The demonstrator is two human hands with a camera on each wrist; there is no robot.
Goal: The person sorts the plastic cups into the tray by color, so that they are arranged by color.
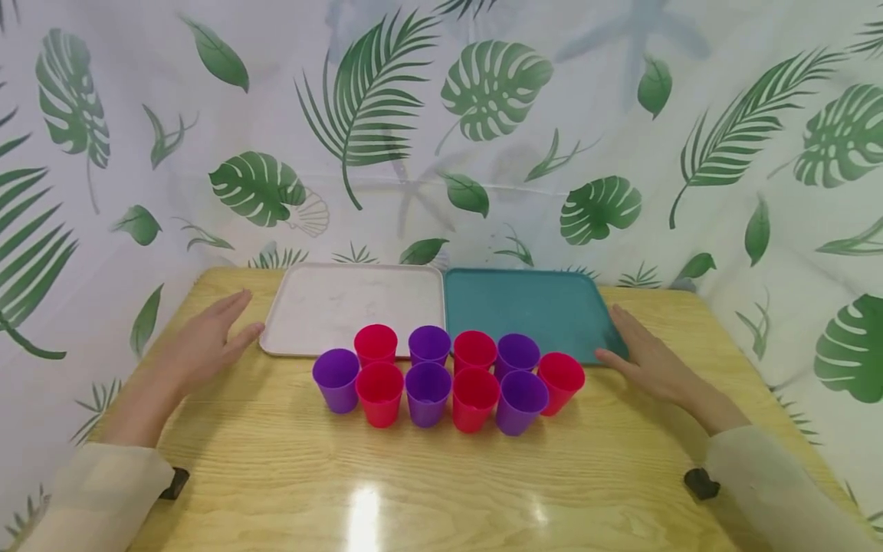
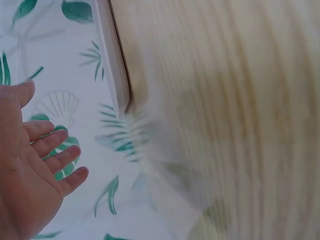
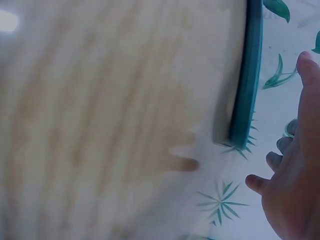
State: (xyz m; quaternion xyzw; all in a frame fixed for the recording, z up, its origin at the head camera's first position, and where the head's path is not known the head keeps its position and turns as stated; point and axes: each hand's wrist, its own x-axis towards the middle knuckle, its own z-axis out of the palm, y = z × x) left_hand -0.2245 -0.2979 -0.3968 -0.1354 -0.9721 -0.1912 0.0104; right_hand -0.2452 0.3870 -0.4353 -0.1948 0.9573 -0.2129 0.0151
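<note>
My left hand [image 1: 207,341] is held beside the left end of a white tray [image 1: 352,303], fingers extended and holding nothing. On the other side, my right hand [image 1: 648,356] is by the right end of a teal tray [image 1: 520,307], its fingers likewise extended and grasping nothing; whether it touches the rim I cannot tell. In front of the trays several cups stand upright in two rows, red ones such as the front red cup [image 1: 380,402] mixed with purple ones such as the front purple cup [image 1: 428,402]. The left wrist view shows the left palm [image 2: 30,185] with spread fingers.
A light wooden table [image 1: 414,491] carries everything. The two trays lie side by side along its back edge. Behind and at both sides hangs a white cloth [image 1: 497,176] printed with green leaves. The back row of cups overlaps the trays' front edges from this view.
</note>
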